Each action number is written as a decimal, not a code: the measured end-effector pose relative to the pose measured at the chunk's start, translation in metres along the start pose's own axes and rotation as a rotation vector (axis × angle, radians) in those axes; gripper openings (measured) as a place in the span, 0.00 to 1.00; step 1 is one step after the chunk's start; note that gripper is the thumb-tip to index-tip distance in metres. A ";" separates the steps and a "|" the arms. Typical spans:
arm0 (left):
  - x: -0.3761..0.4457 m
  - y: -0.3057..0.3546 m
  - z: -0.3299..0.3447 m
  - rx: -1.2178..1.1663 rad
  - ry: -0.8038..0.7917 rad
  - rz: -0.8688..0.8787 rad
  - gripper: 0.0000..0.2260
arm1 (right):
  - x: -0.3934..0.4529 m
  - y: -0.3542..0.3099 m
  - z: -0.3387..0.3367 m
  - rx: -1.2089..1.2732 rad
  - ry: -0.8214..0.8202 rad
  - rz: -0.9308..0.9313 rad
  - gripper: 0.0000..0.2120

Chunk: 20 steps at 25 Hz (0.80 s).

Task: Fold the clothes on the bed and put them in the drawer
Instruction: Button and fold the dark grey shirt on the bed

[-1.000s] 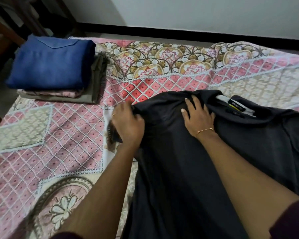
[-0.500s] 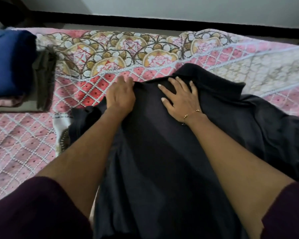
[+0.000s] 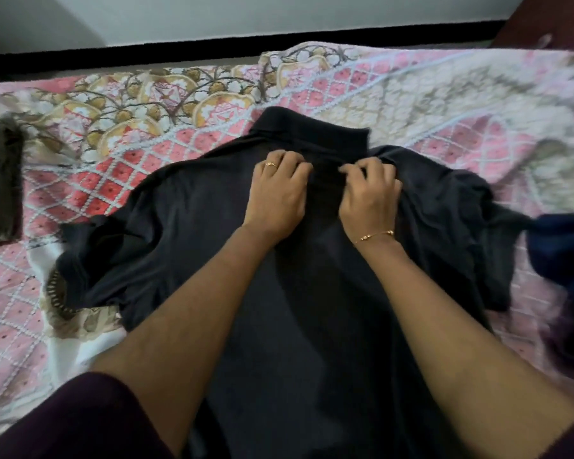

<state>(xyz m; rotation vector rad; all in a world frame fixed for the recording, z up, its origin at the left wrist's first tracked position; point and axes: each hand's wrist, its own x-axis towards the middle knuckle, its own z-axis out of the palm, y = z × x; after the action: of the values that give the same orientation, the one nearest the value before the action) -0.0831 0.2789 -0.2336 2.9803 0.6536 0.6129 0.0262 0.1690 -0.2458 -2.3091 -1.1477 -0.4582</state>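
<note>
Both hands work just below the collar of a black polo shirt (image 3: 212, 246) that lies spread out, back side up, on the patterned pink bedspread (image 3: 90, 190). Left hand (image 3: 276, 190), with a ring on one finger, has its fingers curled down into the fabric, pinching a fold of it. Right hand (image 3: 369, 193), a thin gold bracelet (image 3: 375, 235) at its wrist, likewise bunches the cloth between curled fingers and thumb. The two hands sit near each other, a small gap of shirt between them. The collar points toward the wall. A dark olive folded garment (image 3: 0, 180) lies at the left edge, a navy cloth (image 3: 564, 256) at the right.
</note>
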 end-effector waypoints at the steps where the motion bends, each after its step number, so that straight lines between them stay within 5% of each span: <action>1: 0.009 0.018 0.003 -0.035 -0.014 0.055 0.11 | -0.006 0.023 -0.014 -0.066 0.034 0.062 0.11; 4: 0.046 0.076 0.011 -0.205 -0.151 0.115 0.17 | -0.016 0.100 -0.056 -0.288 0.018 0.272 0.11; 7: 0.088 0.116 0.022 -0.212 -0.323 0.006 0.23 | -0.023 0.163 -0.088 -0.176 -0.336 0.537 0.19; 10: 0.116 0.131 0.038 -0.185 -0.451 -0.047 0.23 | -0.026 0.191 -0.098 -0.164 -0.560 0.532 0.23; 13: 0.131 0.138 0.053 -0.206 -0.498 -0.086 0.15 | -0.027 0.219 -0.099 -0.174 -0.434 0.489 0.14; 17: 0.154 0.146 0.056 -0.172 -0.303 -0.274 0.11 | -0.014 0.248 -0.115 0.042 -0.073 0.780 0.13; 20: 0.161 0.161 0.065 -0.178 -0.239 -0.338 0.11 | -0.002 0.266 -0.110 0.099 -0.111 0.932 0.12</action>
<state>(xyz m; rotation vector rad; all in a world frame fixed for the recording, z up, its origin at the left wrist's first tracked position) 0.1397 0.2012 -0.2159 2.6335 0.9902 0.2703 0.2319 -0.0316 -0.2364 -2.4805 -0.0440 0.0813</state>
